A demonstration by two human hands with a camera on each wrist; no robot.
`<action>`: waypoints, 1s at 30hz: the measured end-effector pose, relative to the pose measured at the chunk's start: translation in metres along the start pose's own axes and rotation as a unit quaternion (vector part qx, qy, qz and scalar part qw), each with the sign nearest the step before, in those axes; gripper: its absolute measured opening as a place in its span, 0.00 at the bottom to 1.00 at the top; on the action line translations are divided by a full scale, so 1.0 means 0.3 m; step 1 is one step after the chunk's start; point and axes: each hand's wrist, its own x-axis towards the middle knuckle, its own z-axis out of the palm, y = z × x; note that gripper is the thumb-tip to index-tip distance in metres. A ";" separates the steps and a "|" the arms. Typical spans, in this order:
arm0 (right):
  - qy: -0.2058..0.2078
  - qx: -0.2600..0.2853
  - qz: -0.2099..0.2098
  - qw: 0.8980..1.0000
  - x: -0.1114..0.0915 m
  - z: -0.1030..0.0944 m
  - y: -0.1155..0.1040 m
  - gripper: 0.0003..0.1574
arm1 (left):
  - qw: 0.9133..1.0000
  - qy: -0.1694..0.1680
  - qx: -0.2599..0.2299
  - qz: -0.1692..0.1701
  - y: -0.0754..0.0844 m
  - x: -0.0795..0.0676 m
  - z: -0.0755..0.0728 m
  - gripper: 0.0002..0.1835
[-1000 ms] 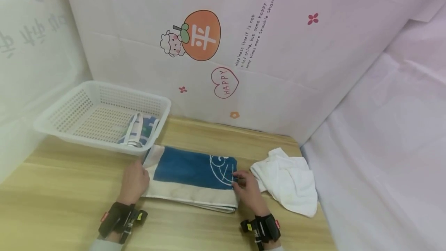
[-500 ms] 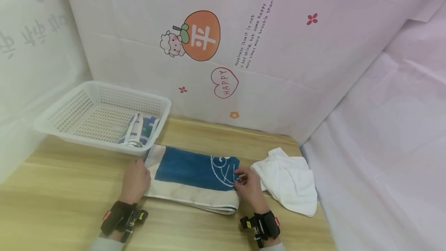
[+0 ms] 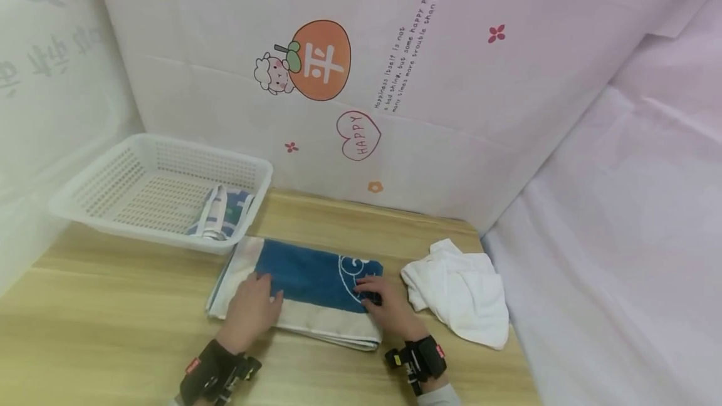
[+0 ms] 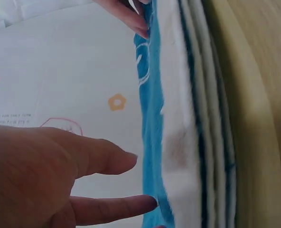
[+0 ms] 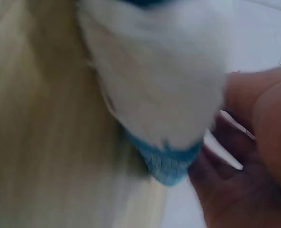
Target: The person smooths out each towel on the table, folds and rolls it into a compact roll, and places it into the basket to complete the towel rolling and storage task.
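Observation:
A folded blue and cream towel with a white line drawing lies flat on the wooden table. My left hand is over its left part, fingers straight and thumb spread. In the left wrist view, several stacked layers show along the edge of the towel, near the extended fingertips. My right hand is at the right end, its loosely bent fingers over the drawing. The right wrist view is blurred; there the towel's corner sits beside the fingers, with no pinch visible.
A white perforated basket stands at the back left, holding a folded blue and white patterned cloth. To the right lies a crumpled white cloth. Printed white sheets rise behind and beside the table.
My left hand has moved right from the towel's left edge onto its top. My right hand has shifted slightly left over the drawing. The towel stays nearly in place.

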 end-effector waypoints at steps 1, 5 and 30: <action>-0.019 -0.005 0.008 1.000 0.001 0.006 -0.001 0.19 | 1.000 -0.009 0.004 0.003 0.006 0.000 0.011 0.21; -0.032 -0.015 0.030 0.999 -0.001 0.011 -0.007 0.19 | 0.999 -0.023 0.014 0.043 0.008 0.026 0.046 0.20; -0.080 -0.103 0.024 0.991 -0.027 -0.010 -0.105 0.15 | 0.986 -0.116 0.036 0.111 0.107 0.206 0.098 0.16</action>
